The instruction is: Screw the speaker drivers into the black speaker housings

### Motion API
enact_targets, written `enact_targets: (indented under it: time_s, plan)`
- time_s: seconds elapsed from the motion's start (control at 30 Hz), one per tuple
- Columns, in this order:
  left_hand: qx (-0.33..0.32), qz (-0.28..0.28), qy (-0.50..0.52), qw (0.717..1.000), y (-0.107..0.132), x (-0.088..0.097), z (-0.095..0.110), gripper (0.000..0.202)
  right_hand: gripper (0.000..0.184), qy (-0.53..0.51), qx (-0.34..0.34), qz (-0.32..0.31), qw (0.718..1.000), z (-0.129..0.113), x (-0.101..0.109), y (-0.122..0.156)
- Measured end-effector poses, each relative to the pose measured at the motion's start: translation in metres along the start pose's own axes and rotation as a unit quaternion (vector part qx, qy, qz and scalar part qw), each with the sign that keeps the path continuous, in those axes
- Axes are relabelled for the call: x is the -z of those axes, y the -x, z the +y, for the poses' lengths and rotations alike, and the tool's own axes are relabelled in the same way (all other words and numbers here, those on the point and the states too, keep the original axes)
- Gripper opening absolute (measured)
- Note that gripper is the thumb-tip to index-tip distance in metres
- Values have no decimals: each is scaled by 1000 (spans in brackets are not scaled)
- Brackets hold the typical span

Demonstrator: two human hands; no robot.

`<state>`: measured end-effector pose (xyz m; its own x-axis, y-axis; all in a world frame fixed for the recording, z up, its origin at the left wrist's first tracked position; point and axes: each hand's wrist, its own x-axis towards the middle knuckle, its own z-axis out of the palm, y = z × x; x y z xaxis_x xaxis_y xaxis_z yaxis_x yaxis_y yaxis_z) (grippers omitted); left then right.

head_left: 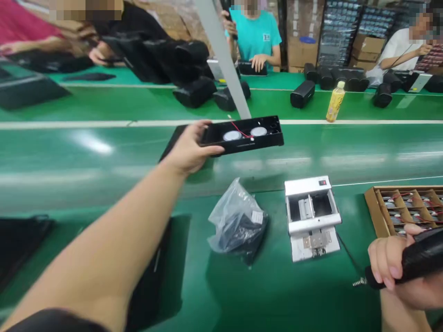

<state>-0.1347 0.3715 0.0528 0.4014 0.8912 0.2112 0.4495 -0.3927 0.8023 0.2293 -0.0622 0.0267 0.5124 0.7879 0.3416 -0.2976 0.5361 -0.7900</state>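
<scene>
- Black speaker panel (244, 134) sits out over the green conveyor belt (86, 157), held at its near-left end by the left hand (189, 150), thumb on top and fingers wrapped underneath, closed on the panel.
- Two round silver discs show on the panel, with a thin red wire (239, 130) running between them; the small holes at its right end are hard to make out.
- Right hand (392, 269) is cut off by the lower right edge; its fingers are closed around a black screwdriver (411, 262) with a screw at its tip, and most of the tool's body is out of view.
- One white machine (312, 216) with an open slot stands on the near table, just beside a crumpled clear plastic bag (237, 221) whose dark contents cannot be told.
- One cardboard tray (404, 207) with dividers is cut off at the right; the small parts in it are too small to count.
- One yellow bottle (335, 102) stands at the far side of the belt.
- Several black speaker cases (197, 90) lie on the far table, blurred; three people sit behind it, partly cut off.
</scene>
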Motion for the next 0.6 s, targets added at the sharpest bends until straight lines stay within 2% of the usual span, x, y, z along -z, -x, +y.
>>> enact_targets:
  time_s: [0.07,0.13,0.23,0.33,0.43,0.5,0.6]
  plan:
    - [-2,-23,30,999,-53,-38,-12,119,85,15,-14,13,1000,8,-1,4]
    - [-3,-32,51,998,-96,-68,-28,111,81,8,-22,21,1000,16,0,8]
    - [2,-43,74,996,-136,-95,-54,93,78,-13,-50,8,999,26,3,10]
    - [18,-68,82,994,-155,-107,-76,97,71,-14,-78,26,997,26,6,10]
    - [32,-81,71,994,-165,-112,-87,100,68,-6,-100,14,995,22,7,9]
    - [36,-84,54,994,-169,-114,-84,104,67,-11,-100,-6,995,21,6,7]
    - [31,-83,25,996,-164,-112,-68,132,62,-6,-80,-23,997,22,1,6]
